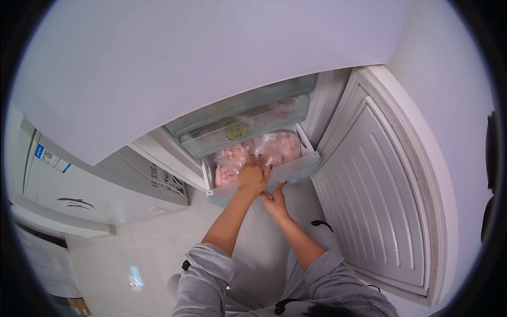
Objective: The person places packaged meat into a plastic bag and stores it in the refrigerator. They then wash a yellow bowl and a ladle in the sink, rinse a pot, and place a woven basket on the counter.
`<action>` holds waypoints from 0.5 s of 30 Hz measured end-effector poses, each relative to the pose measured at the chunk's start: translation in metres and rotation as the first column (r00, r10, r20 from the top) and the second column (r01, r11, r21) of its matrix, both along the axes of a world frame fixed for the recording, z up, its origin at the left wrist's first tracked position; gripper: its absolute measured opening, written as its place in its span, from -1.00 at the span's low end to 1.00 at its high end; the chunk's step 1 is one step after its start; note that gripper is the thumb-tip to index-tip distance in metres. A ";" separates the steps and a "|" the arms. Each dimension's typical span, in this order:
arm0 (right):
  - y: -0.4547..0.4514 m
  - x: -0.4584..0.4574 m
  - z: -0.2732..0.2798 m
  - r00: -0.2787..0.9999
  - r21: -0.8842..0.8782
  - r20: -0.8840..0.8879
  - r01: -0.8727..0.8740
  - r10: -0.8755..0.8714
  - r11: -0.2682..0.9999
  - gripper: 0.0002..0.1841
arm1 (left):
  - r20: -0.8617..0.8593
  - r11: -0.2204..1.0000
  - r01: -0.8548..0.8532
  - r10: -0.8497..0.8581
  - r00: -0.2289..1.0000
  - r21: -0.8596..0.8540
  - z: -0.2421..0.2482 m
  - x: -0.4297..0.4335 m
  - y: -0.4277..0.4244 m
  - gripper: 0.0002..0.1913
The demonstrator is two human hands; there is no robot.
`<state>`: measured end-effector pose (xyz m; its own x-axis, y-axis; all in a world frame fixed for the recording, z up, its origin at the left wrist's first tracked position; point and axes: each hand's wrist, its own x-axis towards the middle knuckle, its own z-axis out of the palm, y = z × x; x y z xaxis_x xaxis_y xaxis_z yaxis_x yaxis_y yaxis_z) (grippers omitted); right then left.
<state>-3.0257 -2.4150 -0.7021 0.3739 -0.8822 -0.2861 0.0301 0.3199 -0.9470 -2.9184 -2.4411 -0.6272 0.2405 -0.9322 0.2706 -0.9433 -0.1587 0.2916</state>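
Note:
A lower freezer drawer (293, 171) is pulled out and holds clear plastic bags of pink, meat-like food. My left hand (252, 174) reaches over the drawer front, with its fingertips down between the left bag (231, 156) and the right bag (281, 146). Whether those fingers grip any plastic is hidden. Just below and to the right, my right hand (276, 204) is at the lower edge of the drawer front, thumb raised and apart from the fingers. I cannot tell whether it grips the drawer or only touches it.
Above is another clear drawer (243, 128) with a yellow-green item inside. The freezer door (376, 186) stands wide at the right, and the upper refrigerator door (218, 59) overhangs. A white appliance (99, 190) with a label is at the left, on pale floor tiles (158, 253).

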 end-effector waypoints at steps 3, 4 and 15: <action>-0.003 0.000 -0.017 0.998 -0.053 0.031 0.056 -0.054 0.997 0.07 | -0.155 0.977 0.129 -0.103 0.983 0.171 0.002 0.003 0.003 -0.60; -0.004 0.000 -0.024 0.997 -0.103 0.022 0.073 -0.071 0.992 0.06 | -0.151 0.967 0.169 -0.141 0.978 0.192 0.002 0.003 0.002 -0.60; -0.025 -0.012 0.008 0.993 0.076 0.116 -0.032 0.023 0.997 -0.07 | 0.247 0.987 0.080 -0.044 0.968 -0.138 0.032 -0.011 0.041 -0.61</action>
<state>-3.0375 -2.4397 -0.6946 0.4324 -0.8480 -0.3066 0.1276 0.3942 -0.9101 -2.9290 -2.3999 -0.5948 0.0938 -0.8891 0.4480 -0.9951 -0.0702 0.0690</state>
